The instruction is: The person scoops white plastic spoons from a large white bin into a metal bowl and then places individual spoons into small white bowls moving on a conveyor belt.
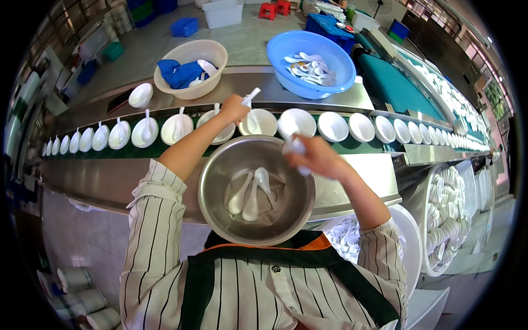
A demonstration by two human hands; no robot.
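Observation:
My left hand (235,109) is closed on a white spoon (252,95), its handle tip pointing up and right, over a white bowl (264,121) in the row on the green belt. My right hand (319,157), blurred, grips white spoons (295,147) above the right rim of a steel basin (204,187); how many is unclear. Three loose white spoons (251,204) lie inside that basin, close against my body. Bowls left of my hands, such as this bowl (144,132), each hold a spoon. To the right, bowls like this one (333,127) show no spoon.
Behind the belt stand a cream basin (217,49) with blue cloth and a blue basin (349,71) with several spoons. A lone bowl (141,95) sits on the far ledge. A teal conveyor (393,77) runs at right. Tubs of spoons (345,239) and stacked bowls (448,203) stand lower right.

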